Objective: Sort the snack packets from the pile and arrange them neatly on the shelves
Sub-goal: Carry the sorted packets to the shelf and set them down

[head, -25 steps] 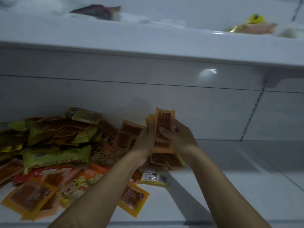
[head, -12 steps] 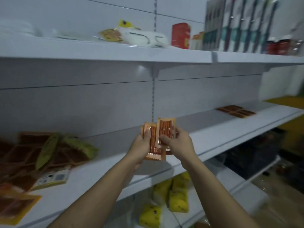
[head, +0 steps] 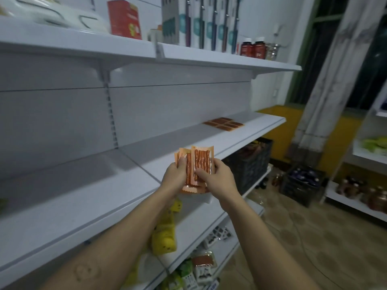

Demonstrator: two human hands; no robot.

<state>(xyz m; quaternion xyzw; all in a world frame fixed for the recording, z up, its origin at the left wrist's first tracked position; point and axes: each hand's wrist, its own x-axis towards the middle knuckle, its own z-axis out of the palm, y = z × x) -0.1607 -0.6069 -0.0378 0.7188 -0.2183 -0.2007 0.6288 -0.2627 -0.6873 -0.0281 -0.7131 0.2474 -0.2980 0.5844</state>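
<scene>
Shop shelf, mid tier | packets fanned above front edge | gripped by left hand, front one pinched by right hand | square edges first, then lay flat beside row farther right

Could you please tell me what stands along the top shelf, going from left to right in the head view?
White bags → red box → row of tall slim boxes → two dark red bottles → pale jar.
</scene>
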